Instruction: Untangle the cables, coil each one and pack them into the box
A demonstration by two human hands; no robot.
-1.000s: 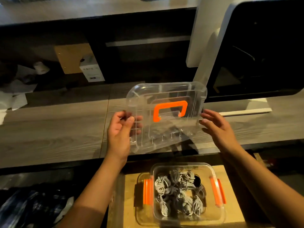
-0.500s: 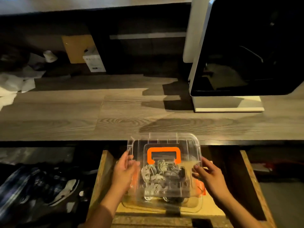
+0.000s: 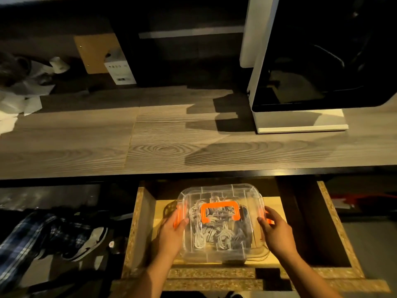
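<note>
A clear plastic box sits in an open wooden drawer below the desk edge. Its clear lid with an orange handle lies on top. Several coiled white and grey cables show through the lid. My left hand grips the box's left side at the orange latch, thumb on the lid. My right hand grips the right side at the other orange latch, thumb on the lid edge.
The grey wood-grain desk runs across the middle. A large white machine with a dark window stands at its back right. Crumpled papers and a small white carton lie at the back left. A shoe is on the floor left of the drawer.
The lid came down from above the desk onto the box in the drawer. Both hands slid from the lid's edges to the box's side latches.
</note>
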